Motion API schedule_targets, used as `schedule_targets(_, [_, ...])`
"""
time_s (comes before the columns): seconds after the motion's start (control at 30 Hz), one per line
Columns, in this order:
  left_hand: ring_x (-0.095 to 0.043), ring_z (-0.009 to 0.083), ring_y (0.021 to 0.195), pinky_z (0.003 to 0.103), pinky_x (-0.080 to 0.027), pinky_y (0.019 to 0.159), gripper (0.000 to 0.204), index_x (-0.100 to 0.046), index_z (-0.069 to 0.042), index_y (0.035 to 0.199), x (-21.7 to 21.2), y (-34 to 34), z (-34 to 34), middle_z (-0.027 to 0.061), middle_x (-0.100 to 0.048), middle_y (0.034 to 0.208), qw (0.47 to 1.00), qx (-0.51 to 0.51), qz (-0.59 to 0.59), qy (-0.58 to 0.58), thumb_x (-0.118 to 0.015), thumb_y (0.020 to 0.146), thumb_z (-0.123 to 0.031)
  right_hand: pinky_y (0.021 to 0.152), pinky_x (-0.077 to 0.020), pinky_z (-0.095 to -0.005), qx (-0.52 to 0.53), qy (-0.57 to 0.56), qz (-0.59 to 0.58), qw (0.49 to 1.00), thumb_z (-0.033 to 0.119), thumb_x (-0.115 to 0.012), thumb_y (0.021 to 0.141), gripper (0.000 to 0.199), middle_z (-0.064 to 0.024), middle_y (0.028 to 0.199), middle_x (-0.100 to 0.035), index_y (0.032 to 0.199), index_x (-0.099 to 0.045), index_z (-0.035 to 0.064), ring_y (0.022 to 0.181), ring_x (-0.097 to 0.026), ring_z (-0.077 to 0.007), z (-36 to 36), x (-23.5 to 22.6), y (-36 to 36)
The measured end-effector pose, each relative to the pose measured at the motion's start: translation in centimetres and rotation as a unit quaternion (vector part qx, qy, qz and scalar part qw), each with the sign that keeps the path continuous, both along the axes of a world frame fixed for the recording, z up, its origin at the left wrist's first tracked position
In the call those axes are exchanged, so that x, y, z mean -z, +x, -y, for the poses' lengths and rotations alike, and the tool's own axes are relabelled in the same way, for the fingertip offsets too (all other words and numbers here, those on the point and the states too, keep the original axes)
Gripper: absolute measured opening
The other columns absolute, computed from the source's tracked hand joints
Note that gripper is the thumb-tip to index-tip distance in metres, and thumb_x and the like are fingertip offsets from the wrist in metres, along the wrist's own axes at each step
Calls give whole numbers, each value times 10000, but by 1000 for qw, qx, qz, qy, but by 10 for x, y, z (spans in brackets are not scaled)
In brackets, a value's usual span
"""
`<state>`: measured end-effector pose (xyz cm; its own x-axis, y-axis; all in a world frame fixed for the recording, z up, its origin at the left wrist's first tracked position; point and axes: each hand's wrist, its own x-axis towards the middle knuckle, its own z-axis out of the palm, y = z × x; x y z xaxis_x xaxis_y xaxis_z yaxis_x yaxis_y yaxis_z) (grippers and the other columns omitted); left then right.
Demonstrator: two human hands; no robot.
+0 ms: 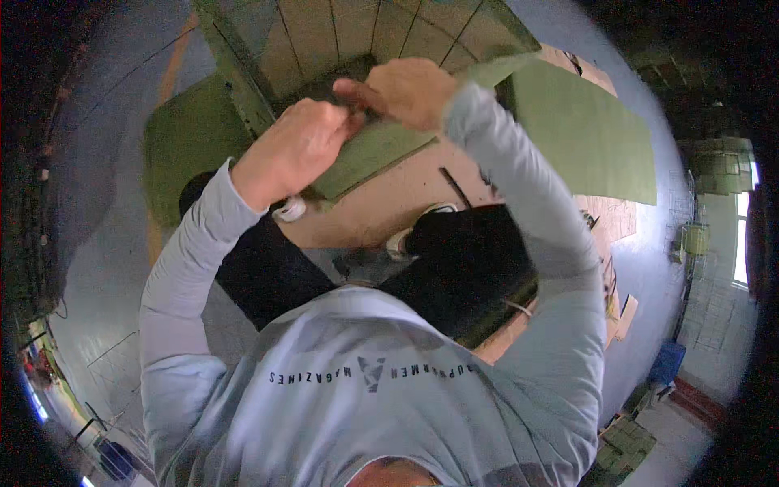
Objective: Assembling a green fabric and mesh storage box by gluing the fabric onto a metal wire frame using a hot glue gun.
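My left hand (pixel 299 148) and my right hand (pixel 412 91) are raised in front of me and meet near the middle, fingers curled. Both are closed, and whatever lies between the fingertips is hidden and slightly blurred. Just beyond and below them stands a large piece with green sides (pixel 235 69) and pale wooden slats (pixel 349 24). A green panel (pixel 373 154) runs across it beneath my hands. Nearer me is a bare tan board (pixel 381 199), with a thin dark strip (pixel 454 187) on it.
A green sheet (pixel 580 134) lies over pale boards on the right. Another green panel (pixel 195 134) stands at left. My legs in black trousers (pixel 471 243) are spread around the work, with a white shoe (pixel 290 209) by the left one. Farther right is a blue container (pixel 667 363).
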<state>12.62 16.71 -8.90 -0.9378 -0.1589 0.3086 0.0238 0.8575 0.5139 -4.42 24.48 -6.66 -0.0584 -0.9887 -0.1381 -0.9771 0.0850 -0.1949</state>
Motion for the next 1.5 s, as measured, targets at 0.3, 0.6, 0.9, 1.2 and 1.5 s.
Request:
schedule_targets(0.3, [-637,279,965,344,-547,746,321,-567,9,1120,-7,14,-34,135,-645,1040,941,-129,-173,-260,-623,824,-102,900,-487,-377,-27,-552,21,833,77,-607,849,196,-103,1040,-671,1034,-647,27,988,-633,-272,-65,-5,-16])
schedule_targets(0.6, [-645,331,676,402,-520,585,89,-533,-9,807,1,-17,-31,193,-639,761,978,-104,-9,-183,-552,836,-91,864,-501,-400,-101,-441,67,889,110,-609,799,249,-101,1053,-669,1038,-650,56,980,-627,-294,-55,51,-23])
schedule_targets(0.9, [-596,408,747,492,-454,631,100,-619,-21,866,-27,-30,2,230,-600,771,993,22,91,-76,-579,853,-111,739,-515,-313,-121,-19,238,963,191,-625,869,219,-137,854,-697,971,-688,7,810,-672,-216,-14,-11,-52])
schedule_targets(1.2, [-654,272,787,383,-534,654,316,-568,11,1107,1,10,-40,122,-651,942,947,-135,-101,-274,-628,867,-187,955,-471,-371,-61,-515,-42,854,255,-670,808,333,-126,1028,-661,1054,-618,38,961,-635,-298,-66,44,-3])
schedule_targets(1.5, [-602,414,936,455,-480,779,514,-549,48,1051,-25,-12,-5,292,-616,952,971,-9,214,110,-402,978,-439,668,-471,-418,14,-367,-137,920,277,-657,819,290,-65,694,-572,964,-637,26,725,-606,-282,-31,50,-4])
